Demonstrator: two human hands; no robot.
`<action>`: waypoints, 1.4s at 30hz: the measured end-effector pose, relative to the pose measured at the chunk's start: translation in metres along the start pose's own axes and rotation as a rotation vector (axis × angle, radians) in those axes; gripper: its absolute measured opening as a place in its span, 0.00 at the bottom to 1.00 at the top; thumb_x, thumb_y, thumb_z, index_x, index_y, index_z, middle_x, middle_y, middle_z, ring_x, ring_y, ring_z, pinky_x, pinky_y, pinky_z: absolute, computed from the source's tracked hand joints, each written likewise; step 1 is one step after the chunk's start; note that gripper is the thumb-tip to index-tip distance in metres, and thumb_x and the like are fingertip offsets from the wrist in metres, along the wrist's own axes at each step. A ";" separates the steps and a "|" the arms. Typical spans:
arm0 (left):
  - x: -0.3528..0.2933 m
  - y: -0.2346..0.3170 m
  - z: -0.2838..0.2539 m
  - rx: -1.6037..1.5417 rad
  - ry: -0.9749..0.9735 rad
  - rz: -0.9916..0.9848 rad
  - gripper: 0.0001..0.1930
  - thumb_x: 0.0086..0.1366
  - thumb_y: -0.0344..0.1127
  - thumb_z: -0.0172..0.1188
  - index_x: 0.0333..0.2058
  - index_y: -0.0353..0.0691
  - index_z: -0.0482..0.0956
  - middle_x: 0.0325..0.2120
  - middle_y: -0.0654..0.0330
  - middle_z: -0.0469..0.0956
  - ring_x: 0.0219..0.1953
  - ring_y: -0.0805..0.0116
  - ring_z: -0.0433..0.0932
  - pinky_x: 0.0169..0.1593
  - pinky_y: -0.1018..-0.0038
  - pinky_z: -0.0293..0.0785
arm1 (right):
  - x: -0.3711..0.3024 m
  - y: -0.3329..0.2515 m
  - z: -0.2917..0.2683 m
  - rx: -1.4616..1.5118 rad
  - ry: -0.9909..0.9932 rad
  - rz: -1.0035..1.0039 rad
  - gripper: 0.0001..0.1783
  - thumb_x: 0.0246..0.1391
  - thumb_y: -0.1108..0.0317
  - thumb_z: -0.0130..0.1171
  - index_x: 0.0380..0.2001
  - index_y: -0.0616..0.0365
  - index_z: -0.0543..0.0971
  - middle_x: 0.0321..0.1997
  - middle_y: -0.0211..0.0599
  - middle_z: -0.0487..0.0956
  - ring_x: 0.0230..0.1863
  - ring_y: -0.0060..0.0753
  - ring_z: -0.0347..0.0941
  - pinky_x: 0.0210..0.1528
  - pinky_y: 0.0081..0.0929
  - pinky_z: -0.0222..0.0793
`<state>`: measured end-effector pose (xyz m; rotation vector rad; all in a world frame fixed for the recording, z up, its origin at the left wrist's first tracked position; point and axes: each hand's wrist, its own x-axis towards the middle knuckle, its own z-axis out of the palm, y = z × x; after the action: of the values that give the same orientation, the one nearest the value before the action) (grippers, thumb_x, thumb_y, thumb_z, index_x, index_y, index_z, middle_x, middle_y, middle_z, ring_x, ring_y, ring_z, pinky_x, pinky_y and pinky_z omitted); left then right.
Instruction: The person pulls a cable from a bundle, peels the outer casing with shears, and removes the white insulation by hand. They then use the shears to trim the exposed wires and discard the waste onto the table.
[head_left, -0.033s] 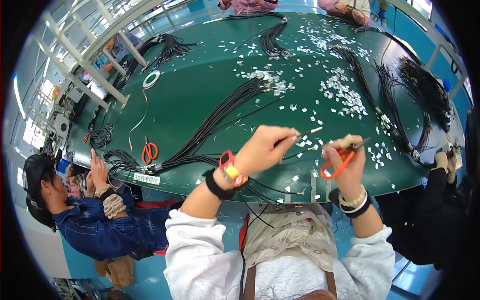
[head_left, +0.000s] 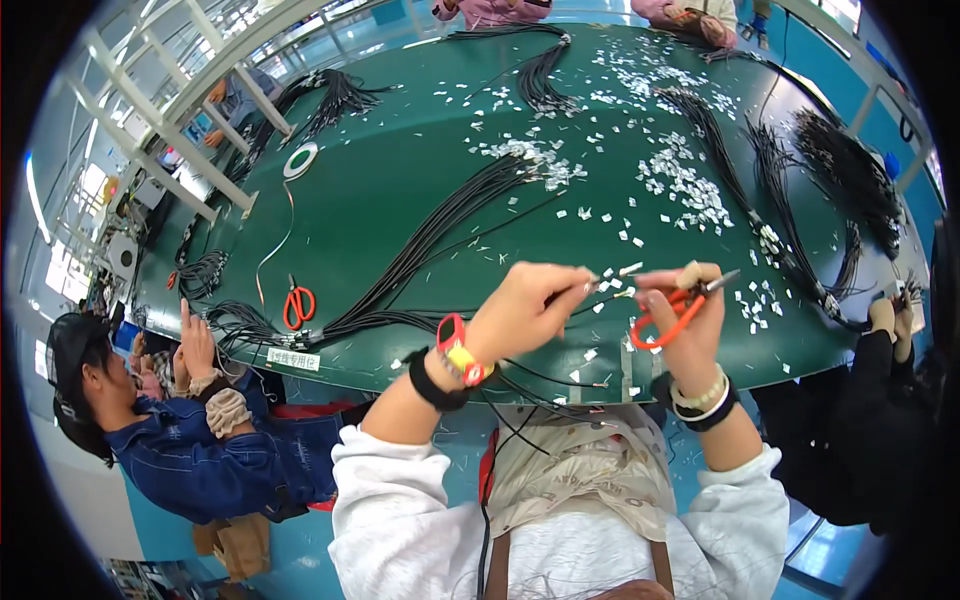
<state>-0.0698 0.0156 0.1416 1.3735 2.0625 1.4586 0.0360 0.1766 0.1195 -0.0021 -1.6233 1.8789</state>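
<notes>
My left hand (head_left: 530, 312) is pinched on the end of a thin black cable (head_left: 597, 281) above the green table. Its fingers hide part of that cable. A small white piece (head_left: 630, 268) shows just beyond the fingertips; I cannot tell if it is attached to the cable. My right hand (head_left: 692, 335) has a pair of scissors with orange handles (head_left: 668, 322) in its grip, the blades pointing away to the right. The thumb and forefinger of this hand reach toward my left fingertips, a small gap apart. More black cable ends lie on the table below my hands.
A long bundle of black cables (head_left: 425, 240) crosses the green table (head_left: 370, 180). White scraps (head_left: 690, 185) lie scattered at the right. Another pair of orange scissors (head_left: 298, 305) and a tape roll (head_left: 300, 160) lie left. A person in denim (head_left: 220, 440) sits close at my left.
My right hand has moved slightly left, its fingers now closer to my left fingertips. The scissors have turned a little with it. My left hand has stayed nearly in place.
</notes>
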 end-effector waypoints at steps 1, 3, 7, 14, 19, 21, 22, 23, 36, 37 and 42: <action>-0.013 0.007 0.004 -0.019 0.043 -0.028 0.07 0.58 0.25 0.52 0.34 0.32 0.76 0.16 0.60 0.73 0.13 0.77 0.70 0.17 0.80 0.65 | 0.001 0.001 0.004 -0.001 0.004 0.001 0.16 0.47 0.81 0.54 0.35 0.57 0.60 0.31 0.41 0.73 0.27 0.25 0.72 0.31 0.19 0.70; -0.026 0.009 0.011 0.032 0.059 0.025 0.07 0.57 0.24 0.52 0.34 0.32 0.76 0.17 0.60 0.74 0.14 0.76 0.71 0.18 0.80 0.65 | 0.001 0.004 0.009 0.053 -0.034 -0.029 0.18 0.45 0.83 0.55 0.33 0.56 0.58 0.31 0.44 0.75 0.30 0.28 0.74 0.34 0.21 0.71; -0.031 0.015 0.018 0.194 0.119 0.180 0.07 0.55 0.22 0.52 0.33 0.31 0.76 0.17 0.57 0.75 0.15 0.74 0.75 0.19 0.81 0.68 | -0.004 -0.003 0.007 -0.001 -0.122 -0.079 0.20 0.43 0.84 0.56 0.30 0.55 0.57 0.28 0.45 0.76 0.32 0.31 0.74 0.36 0.23 0.71; -0.034 0.020 0.051 0.057 0.324 0.139 0.06 0.54 0.24 0.54 0.32 0.32 0.76 0.16 0.55 0.73 0.15 0.67 0.73 0.18 0.76 0.66 | -0.016 -0.004 0.010 -0.175 -0.161 -0.287 0.21 0.42 0.82 0.59 0.29 0.55 0.56 0.27 0.44 0.77 0.34 0.32 0.74 0.40 0.26 0.69; -0.042 0.027 0.069 -0.096 0.532 0.051 0.05 0.53 0.22 0.55 0.30 0.32 0.76 0.17 0.56 0.74 0.15 0.70 0.73 0.18 0.79 0.66 | -0.035 -0.005 0.017 -0.125 -0.076 -0.282 0.23 0.40 0.82 0.61 0.29 0.55 0.57 0.27 0.43 0.78 0.34 0.32 0.74 0.41 0.28 0.69; -0.043 0.029 0.070 -0.011 0.547 0.102 0.04 0.53 0.20 0.54 0.29 0.30 0.76 0.17 0.58 0.75 0.15 0.74 0.73 0.18 0.82 0.67 | -0.037 -0.007 0.018 -0.082 -0.040 -0.244 0.23 0.39 0.82 0.61 0.29 0.55 0.57 0.27 0.43 0.78 0.34 0.32 0.74 0.42 0.28 0.69; -0.044 0.029 0.071 -0.012 0.545 0.099 0.04 0.53 0.20 0.54 0.29 0.30 0.76 0.17 0.58 0.75 0.15 0.74 0.73 0.18 0.82 0.67 | -0.036 -0.007 0.017 -0.072 -0.039 -0.200 0.23 0.39 0.83 0.61 0.29 0.55 0.57 0.27 0.43 0.78 0.34 0.32 0.74 0.42 0.28 0.69; -0.044 0.028 0.072 0.055 0.568 0.138 0.04 0.53 0.21 0.54 0.30 0.31 0.76 0.17 0.58 0.75 0.15 0.73 0.73 0.18 0.81 0.67 | -0.035 -0.008 0.016 -0.062 -0.037 -0.156 0.23 0.39 0.83 0.61 0.29 0.55 0.57 0.27 0.43 0.78 0.34 0.32 0.74 0.42 0.27 0.69; -0.054 0.030 0.067 -0.225 0.414 -0.063 0.06 0.60 0.26 0.50 0.30 0.30 0.75 0.14 0.62 0.73 0.11 0.80 0.68 0.15 0.85 0.63 | -0.035 -0.009 0.016 -0.019 -0.088 -0.066 0.20 0.39 0.85 0.58 0.27 0.56 0.58 0.26 0.46 0.78 0.32 0.32 0.74 0.36 0.25 0.71; -0.056 0.031 0.065 -0.335 0.358 -0.126 0.07 0.61 0.27 0.49 0.30 0.31 0.75 0.14 0.63 0.72 0.10 0.81 0.67 0.14 0.85 0.62 | -0.035 -0.009 0.017 -0.017 -0.088 -0.064 0.20 0.39 0.85 0.58 0.27 0.56 0.58 0.26 0.46 0.78 0.32 0.32 0.74 0.36 0.25 0.71; -0.061 0.028 0.052 -0.667 0.185 -0.320 0.09 0.63 0.30 0.47 0.31 0.30 0.74 0.14 0.65 0.70 0.09 0.82 0.64 0.13 0.84 0.59 | -0.033 -0.012 0.017 -0.016 -0.158 -0.002 0.20 0.39 0.86 0.57 0.26 0.57 0.58 0.27 0.47 0.78 0.33 0.33 0.75 0.37 0.26 0.71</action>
<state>0.0108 -0.0016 0.1238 0.6393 1.5520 1.9189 0.0605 0.1462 0.1211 0.1442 -1.7426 1.9050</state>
